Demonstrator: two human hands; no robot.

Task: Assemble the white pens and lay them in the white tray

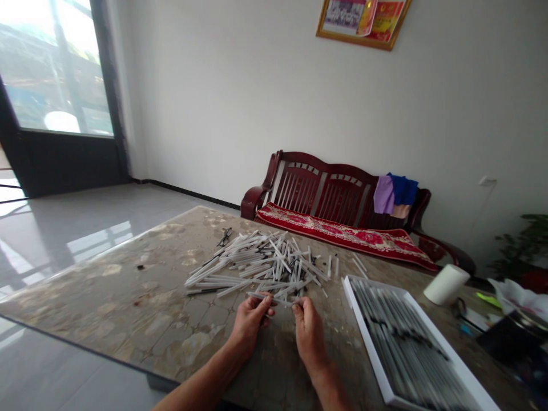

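Head view: a slim pale tube spans both hands, left hand clamped on it, right hand pinching its end (seemingly a two-handed fitting or checking step, calling next for steady alignment), over the table, before a loose pile.

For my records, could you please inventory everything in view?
table: one, brown, foreground
loose tubes: many, whitish, black, table centre
apparent glasses: one, black, beside tubes
box: one, white, table right
boxed tubes: many, grey, black, inside
roll: one, white, beyond box
clutter: uncounted, mixed, right
plant: one, green, right
wall: one, white, background
frame: one, gold, on wall
bench: one, dark red, behind table
cover: one, red, on bench
cloths: several, purple, blue, peach, bench back
door: one, dark, left
held tube: likely one, whitish, lower centre
left hand: one, bare, gripping tube
right hand: one, bare, pinching tube
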